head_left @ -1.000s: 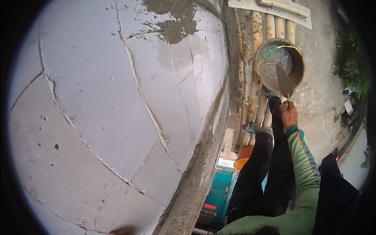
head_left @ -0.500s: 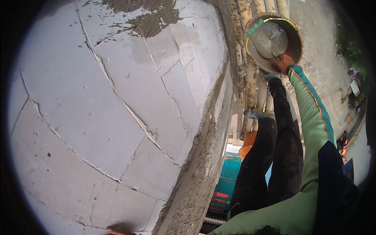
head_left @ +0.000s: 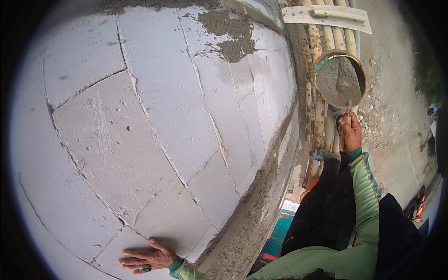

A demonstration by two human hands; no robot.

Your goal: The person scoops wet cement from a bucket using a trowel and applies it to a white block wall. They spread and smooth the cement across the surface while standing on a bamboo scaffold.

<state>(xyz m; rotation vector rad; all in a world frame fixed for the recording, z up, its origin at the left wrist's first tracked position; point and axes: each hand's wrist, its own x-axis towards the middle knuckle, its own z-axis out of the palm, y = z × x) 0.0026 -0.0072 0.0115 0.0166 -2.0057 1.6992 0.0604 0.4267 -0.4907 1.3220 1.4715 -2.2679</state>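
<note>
A mostly bare block wall (head_left: 170,100) bears some mortar (head_left: 240,30), left hand (head_left: 153,257) spread on it, right hand (head_left: 353,134) clasping a trowel (head_left: 347,119) alongside.

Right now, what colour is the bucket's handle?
The handle is yellow with a green grip, best seen in the head view.

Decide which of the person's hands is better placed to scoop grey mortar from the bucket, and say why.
Right, probably: the right hand grips the trowel at the near side of the bucket holding the mortar. The left hand is spread against the block wall, away from the bucket.
</note>
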